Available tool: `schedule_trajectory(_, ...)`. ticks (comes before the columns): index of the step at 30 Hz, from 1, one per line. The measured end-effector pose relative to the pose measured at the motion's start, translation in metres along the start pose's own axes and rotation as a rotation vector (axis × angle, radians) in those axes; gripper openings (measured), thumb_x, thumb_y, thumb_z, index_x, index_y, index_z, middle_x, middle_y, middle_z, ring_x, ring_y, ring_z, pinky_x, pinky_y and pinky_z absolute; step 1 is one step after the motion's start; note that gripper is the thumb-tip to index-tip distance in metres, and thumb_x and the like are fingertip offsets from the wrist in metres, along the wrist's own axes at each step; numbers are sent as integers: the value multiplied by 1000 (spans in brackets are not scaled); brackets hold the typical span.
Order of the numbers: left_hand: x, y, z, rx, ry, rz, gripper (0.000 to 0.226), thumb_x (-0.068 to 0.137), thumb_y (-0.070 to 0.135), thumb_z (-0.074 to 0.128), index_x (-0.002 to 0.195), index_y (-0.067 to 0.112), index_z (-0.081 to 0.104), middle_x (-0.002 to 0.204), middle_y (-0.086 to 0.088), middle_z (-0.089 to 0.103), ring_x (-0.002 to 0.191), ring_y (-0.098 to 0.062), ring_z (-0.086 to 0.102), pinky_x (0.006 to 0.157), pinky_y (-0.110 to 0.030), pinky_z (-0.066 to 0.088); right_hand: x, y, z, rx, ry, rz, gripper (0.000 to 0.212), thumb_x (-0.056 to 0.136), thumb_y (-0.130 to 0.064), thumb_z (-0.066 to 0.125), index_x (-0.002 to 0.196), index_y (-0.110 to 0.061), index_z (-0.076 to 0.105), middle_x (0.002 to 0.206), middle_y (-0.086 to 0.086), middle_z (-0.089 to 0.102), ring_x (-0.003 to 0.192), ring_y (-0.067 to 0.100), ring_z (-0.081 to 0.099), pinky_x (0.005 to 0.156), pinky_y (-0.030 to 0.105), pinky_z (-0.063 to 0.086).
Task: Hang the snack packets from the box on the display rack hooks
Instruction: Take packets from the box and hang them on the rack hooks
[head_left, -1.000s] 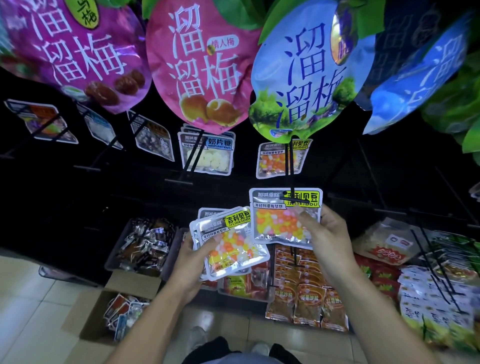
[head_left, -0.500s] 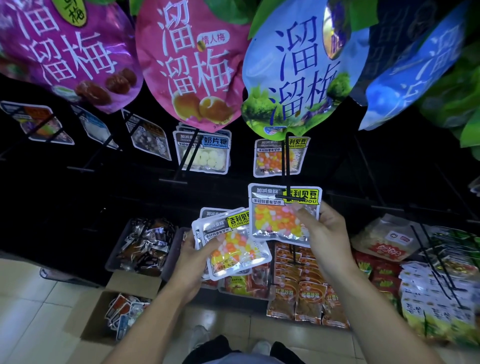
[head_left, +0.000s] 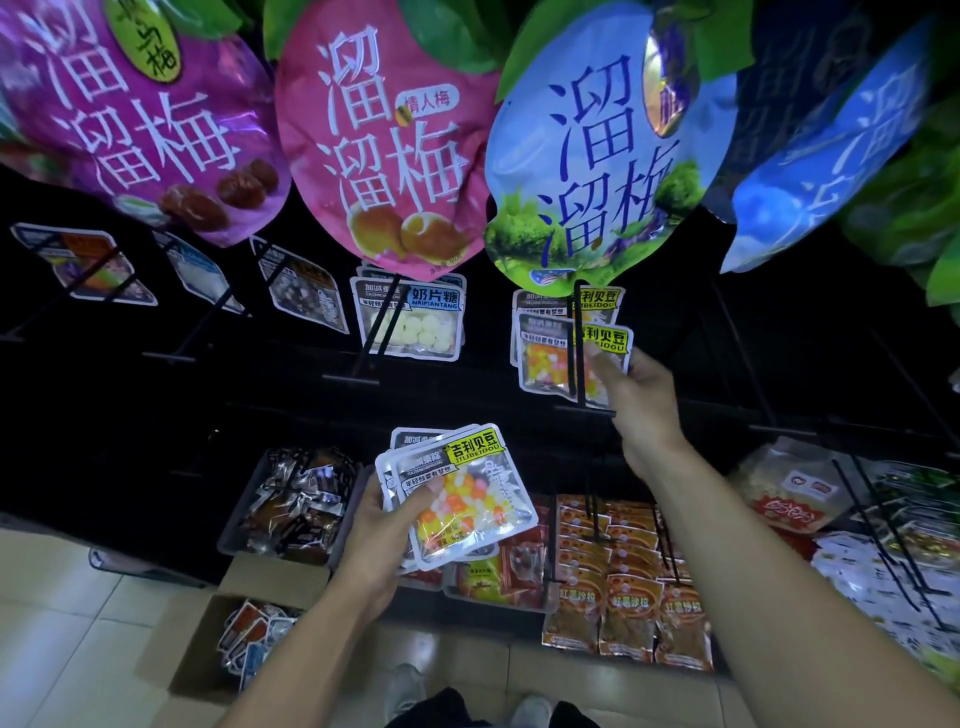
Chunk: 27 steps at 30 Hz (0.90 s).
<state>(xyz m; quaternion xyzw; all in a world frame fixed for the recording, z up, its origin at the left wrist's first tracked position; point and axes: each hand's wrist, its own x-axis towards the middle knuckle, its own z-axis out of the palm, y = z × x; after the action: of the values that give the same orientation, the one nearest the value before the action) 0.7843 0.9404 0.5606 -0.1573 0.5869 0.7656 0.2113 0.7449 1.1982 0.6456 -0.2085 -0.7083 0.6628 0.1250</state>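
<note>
Up the black hook (head_left: 574, 338), our jelly bean packet (head_left: 550, 358) has slid back against the hanging one.
Right hand (head_left: 636, 395) fingertips still pinch its corner; left hand (head_left: 374, 530) thumb clamps the spare stack (head_left: 457, 499), so more to hang.

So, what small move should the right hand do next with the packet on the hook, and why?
Probably let go of the hung packet and reach back for the next one. The right hand holds that packet far along the black hook, close to the packet behind, so it looks seated. The left hand holds a stack of packets waiting.
</note>
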Motion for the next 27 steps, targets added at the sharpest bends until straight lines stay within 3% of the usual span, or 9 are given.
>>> schedule_trajectory(2,-1,4,-5,-3,12,18,53,76,25,80,126,21,63,112,-12,78,100,-35,76,91,-54,60,13,0,3,4,9,6,13,98,-29,67,107,-24,75,109,-7,77,108,5,69,100,29,49)
schedule_trajectory(5,-2,9,-9,-7,13,38,57,73,26,80,127,21,61,112,-11,78,98,-33,77,90,-51,60,28,2,5,-15,69,-1,3,97,-29,70,97,-27,73,95,-17,73,86,-16,64,81,13,44)
schedule_trajectory(9,-3,14,-1,-12,-24,56,51,76,25,79,124,24,62,113,-9,78,101,-32,76,89,-49,60,19,13,1,9,281,28,38,87,-34,80,117,-16,66,112,-5,68,103,5,65,91,22,49)
schedule_trajectory(11,-4,16,7,-19,-43,62,47,77,25,78,122,26,62,112,-8,79,100,-31,77,82,-44,62,-3,18,-1,14,341,48,40,86,-33,81,115,-14,63,106,-3,66,99,11,63,84,18,48)
schedule_trajectory(14,-5,19,20,-14,-78,72,50,78,23,78,125,25,62,115,-8,78,103,-31,76,83,-44,62,-44,20,1,-129,36,172,33,85,-42,79,97,-14,68,87,0,71,73,10,65,68,23,50)
schedule_trajectory(17,-5,19,32,4,-133,76,59,75,26,80,131,24,60,118,-8,77,105,-32,75,92,-49,59,-70,16,5,-197,-257,229,34,80,-46,81,97,-18,72,91,-3,78,81,9,74,72,22,53)
schedule_trajectory(21,-5,18,42,17,-159,66,69,67,34,83,132,28,58,117,-4,78,106,-27,75,96,-46,58,-77,10,1,-102,-232,206,23,84,-27,82,101,-14,73,93,-1,80,89,15,77,87,36,60)
schedule_trajectory(25,-3,19,45,28,-161,62,62,68,42,77,126,31,60,117,-2,78,106,-20,76,91,-41,59,-76,8,-7,-137,-232,227,23,91,-24,76,113,-22,73,99,-10,80,92,3,75,85,29,58)
schedule_trajectory(27,-1,19,44,35,-160,59,59,72,42,76,128,30,59,120,-2,76,110,-20,74,91,-41,58,-77,7,-12,-122,-190,200,16,93,-21,74,109,-24,73,97,-10,80,90,3,75,82,27,55)
